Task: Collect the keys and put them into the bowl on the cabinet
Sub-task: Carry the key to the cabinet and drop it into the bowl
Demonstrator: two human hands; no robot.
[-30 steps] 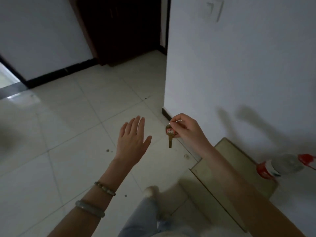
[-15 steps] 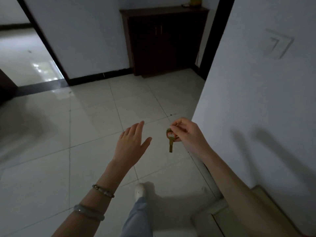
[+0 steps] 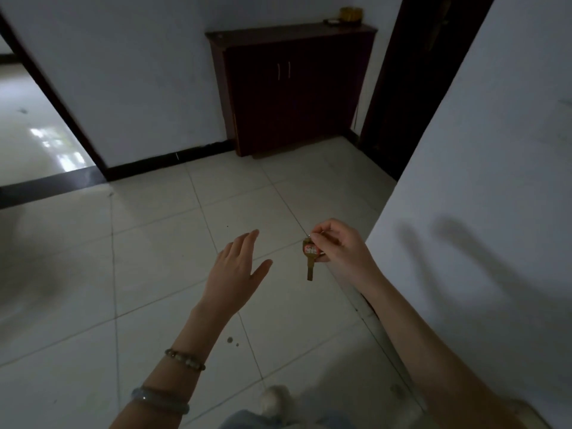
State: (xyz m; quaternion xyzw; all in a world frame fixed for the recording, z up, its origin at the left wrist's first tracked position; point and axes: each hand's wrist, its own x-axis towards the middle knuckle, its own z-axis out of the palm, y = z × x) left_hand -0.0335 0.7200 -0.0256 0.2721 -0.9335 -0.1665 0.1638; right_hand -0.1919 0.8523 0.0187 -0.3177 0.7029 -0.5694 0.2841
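While my right hand (image 3: 339, 247) is pinching the keys (image 3: 310, 257) at their ring between thumb and forefinger, I am letting the brass blade hang straight down, since a light grip at the top lets the bunch dangle free instead of digging into my palm. A red-and-white tag is showing on the key head, just below my fingertips (image 3: 315, 239). My left hand (image 3: 238, 270) is floating beside it with nothing in it, fingers spread and relaxed, palm turned toward the keys but well clear of them; I judge I am carrying it there for balance as I am walking. Below, pale floor tiles (image 3: 154, 274) are stretching ahead to the dark wooden cabinet (image 3: 291, 88) against the far wall. On its top, toward the right end, the yellowish bowl (image 3: 350, 14) is sitting, too far off to see inside. I reckon the crossing is what is left.
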